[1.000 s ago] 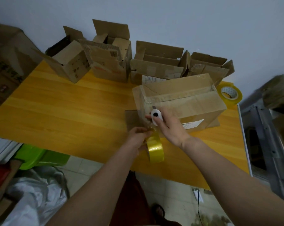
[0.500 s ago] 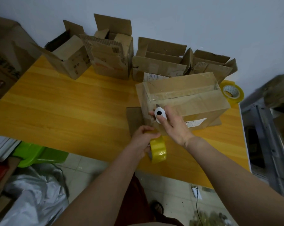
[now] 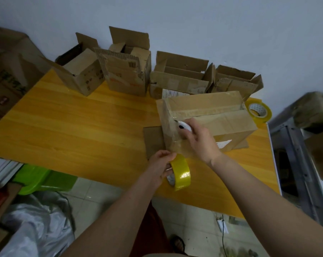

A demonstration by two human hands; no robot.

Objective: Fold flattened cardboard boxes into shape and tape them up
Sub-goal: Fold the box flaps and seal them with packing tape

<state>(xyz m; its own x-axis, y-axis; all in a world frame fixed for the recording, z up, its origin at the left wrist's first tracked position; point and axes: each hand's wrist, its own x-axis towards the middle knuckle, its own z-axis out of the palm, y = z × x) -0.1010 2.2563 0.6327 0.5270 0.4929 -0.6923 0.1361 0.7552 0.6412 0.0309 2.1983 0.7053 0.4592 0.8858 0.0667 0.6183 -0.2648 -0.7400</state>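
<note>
Mid-frame on the table (image 3: 82, 127), the left hand (image 3: 160, 166) grips a yellow tape roll (image 3: 181, 172); the right hand (image 3: 199, 138) clasps what seems a white cutter (image 3: 184, 126) against the cardboard box (image 3: 222, 115).

Looking forward and steeply down from head height, wide-angle, bending the wall and the table (image 3: 68, 127) edges. Facing the far wall across the tabletop, with the row of boxes (image 3: 127, 71) lying farthest away. Sitting close over both forearms, entering from the bottom edge. Taking in floor tiles (image 3: 101, 197) beneath the near table edge. Being the only view here.
</note>
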